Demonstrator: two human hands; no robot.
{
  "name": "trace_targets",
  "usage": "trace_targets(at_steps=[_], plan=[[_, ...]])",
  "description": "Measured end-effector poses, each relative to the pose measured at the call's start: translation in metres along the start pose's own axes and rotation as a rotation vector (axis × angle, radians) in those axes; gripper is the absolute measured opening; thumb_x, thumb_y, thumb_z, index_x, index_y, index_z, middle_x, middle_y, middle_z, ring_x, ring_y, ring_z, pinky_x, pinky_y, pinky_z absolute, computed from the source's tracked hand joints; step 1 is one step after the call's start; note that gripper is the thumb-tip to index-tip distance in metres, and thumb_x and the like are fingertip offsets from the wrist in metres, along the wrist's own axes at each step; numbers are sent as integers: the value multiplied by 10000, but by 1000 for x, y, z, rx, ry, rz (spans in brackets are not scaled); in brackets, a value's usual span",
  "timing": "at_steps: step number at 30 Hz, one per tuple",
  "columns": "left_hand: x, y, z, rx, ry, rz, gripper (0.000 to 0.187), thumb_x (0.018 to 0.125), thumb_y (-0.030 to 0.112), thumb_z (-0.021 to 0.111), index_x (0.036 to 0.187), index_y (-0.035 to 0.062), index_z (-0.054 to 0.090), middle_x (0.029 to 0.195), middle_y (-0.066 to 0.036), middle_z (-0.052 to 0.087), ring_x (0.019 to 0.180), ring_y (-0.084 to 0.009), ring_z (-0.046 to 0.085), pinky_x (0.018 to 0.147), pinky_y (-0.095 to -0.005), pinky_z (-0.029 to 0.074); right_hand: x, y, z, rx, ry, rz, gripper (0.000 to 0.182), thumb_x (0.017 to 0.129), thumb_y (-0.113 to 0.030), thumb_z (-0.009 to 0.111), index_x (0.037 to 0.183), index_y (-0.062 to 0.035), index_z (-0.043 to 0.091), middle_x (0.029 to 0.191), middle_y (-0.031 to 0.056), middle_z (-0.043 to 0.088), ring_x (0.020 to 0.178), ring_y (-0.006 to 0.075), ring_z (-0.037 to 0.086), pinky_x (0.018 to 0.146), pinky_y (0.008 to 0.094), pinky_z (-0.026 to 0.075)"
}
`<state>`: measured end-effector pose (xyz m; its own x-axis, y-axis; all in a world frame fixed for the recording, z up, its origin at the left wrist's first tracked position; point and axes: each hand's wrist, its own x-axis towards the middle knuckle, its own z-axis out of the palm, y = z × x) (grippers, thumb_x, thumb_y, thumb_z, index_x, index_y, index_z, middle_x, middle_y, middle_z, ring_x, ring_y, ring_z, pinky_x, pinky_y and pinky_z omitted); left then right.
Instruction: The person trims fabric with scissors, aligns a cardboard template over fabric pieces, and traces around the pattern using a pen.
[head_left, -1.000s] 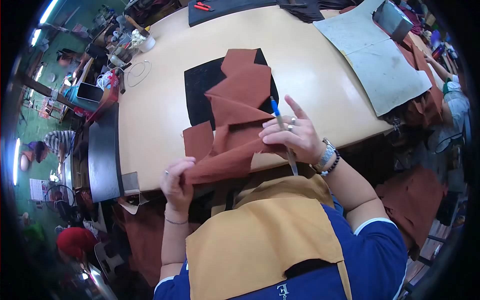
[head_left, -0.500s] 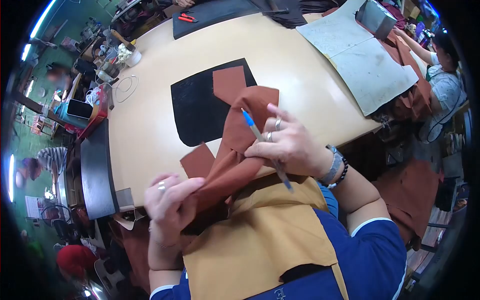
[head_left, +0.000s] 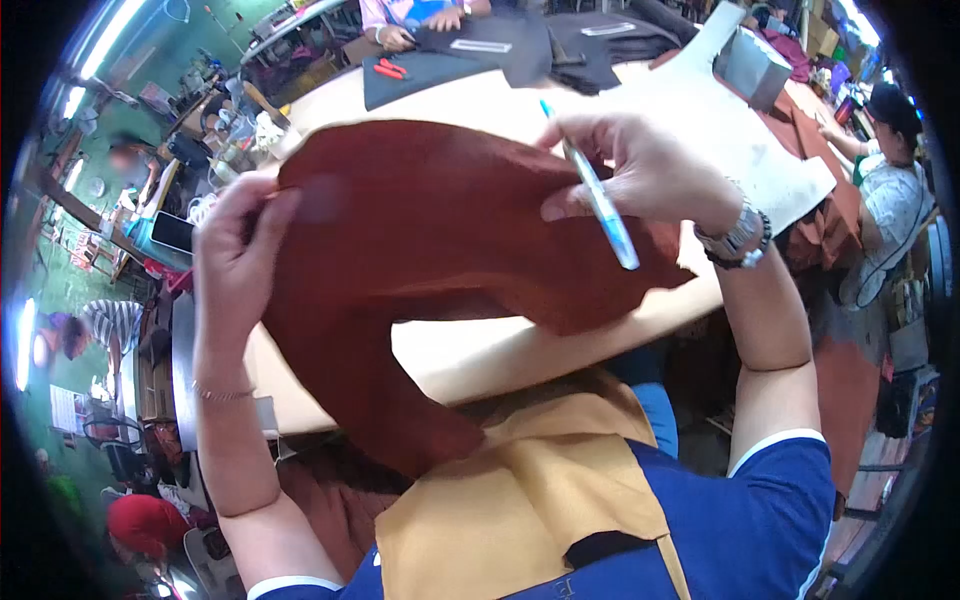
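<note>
A large reddish-brown piece of leather [head_left: 420, 220] is stretched up between my hands above the table, with a curved strip hanging toward my apron. My left hand [head_left: 240, 240] pinches its upper left edge between thumb and fingers. At the other end my right hand [head_left: 640, 170] grips the leather near its upper right edge. A pen [head_left: 600, 200] with a blue tip is also in my right hand, slanting across the fingers, tip up. The leather hides much of the tabletop beneath it.
The pale table [head_left: 450, 360] lies under the leather. At its far side are red-handled snips [head_left: 391, 69] on a dark sheet [head_left: 430, 80]. A grey-white pattern sheet [head_left: 740, 185] lies at the right, near a co-worker [head_left: 893, 190]. Another person's hands [head_left: 420, 30] work across the table.
The leather, bunched near my apron before, is now lifted and spread out. My left hand has moved up and left, my right hand up and right with the pen.
</note>
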<state>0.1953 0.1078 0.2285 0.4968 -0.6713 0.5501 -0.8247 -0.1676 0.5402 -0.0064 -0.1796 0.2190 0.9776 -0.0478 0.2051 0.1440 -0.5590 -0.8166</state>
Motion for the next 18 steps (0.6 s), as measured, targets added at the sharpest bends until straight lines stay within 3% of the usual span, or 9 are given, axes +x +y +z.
trace_targets(at_steps=[3,5,8,9,11,13,15,17,18], plan=[[21,-32,14,67,-86,-68,116,964,96,581,992,-8,625,824,54,575,788,-14,481,716,-177,402,20,68,-11,-84,-68,95,232,817,-186,788,921,-46,636,679,-101,503,643,10,440,578,211,374],[30,-67,25,-13,-81,-63,143,932,129,615,964,-6,648,710,11,572,642,-33,452,586,-223,392,22,96,-12,-222,-23,144,218,891,-261,712,902,-66,615,700,-95,479,667,10,431,583,214,366],[25,-85,28,165,-102,-125,148,948,140,588,961,-7,605,748,-22,548,701,-60,459,640,-249,408,16,125,1,161,-47,173,230,948,-307,634,984,-80,607,784,-90,513,715,2,447,596,194,378],[16,-79,28,222,-127,-146,152,954,140,579,972,-11,587,766,-23,535,729,-61,453,665,-247,406,5,124,9,197,-34,246,249,936,-314,649,992,-73,616,781,-80,544,699,5,459,606,183,387],[-10,-63,26,-94,-228,-269,130,972,137,559,974,7,554,771,29,438,762,-52,412,688,-232,386,-22,108,14,92,-107,451,304,850,-343,747,877,-56,649,709,-45,565,644,49,480,586,237,417],[-27,-22,4,-26,-442,-381,102,972,112,549,928,22,567,782,55,462,765,-43,424,688,-219,390,-51,82,0,-235,-212,102,485,714,-466,823,908,-54,659,627,-4,564,589,105,534,554,284,431],[-36,-14,-5,-235,-472,-501,109,968,109,551,912,18,571,789,46,501,788,-41,451,707,-217,403,-60,63,-21,-256,-389,172,425,734,-381,830,885,-21,663,668,19,592,644,107,561,604,269,451],[-22,-30,-3,-68,-421,-334,124,972,118,544,926,8,578,793,29,535,796,-41,476,719,-221,419,-58,81,-28,228,-256,280,310,783,-283,802,890,-24,669,722,0,616,701,88,577,646,263,469],[-10,-57,3,-12,-371,-294,150,975,131,538,943,-7,589,770,9,546,767,-50,484,704,-237,429,-44,94,-38,115,-238,288,256,804,-237,778,902,-27,669,748,-7,624,732,80,585,664,260,478]])
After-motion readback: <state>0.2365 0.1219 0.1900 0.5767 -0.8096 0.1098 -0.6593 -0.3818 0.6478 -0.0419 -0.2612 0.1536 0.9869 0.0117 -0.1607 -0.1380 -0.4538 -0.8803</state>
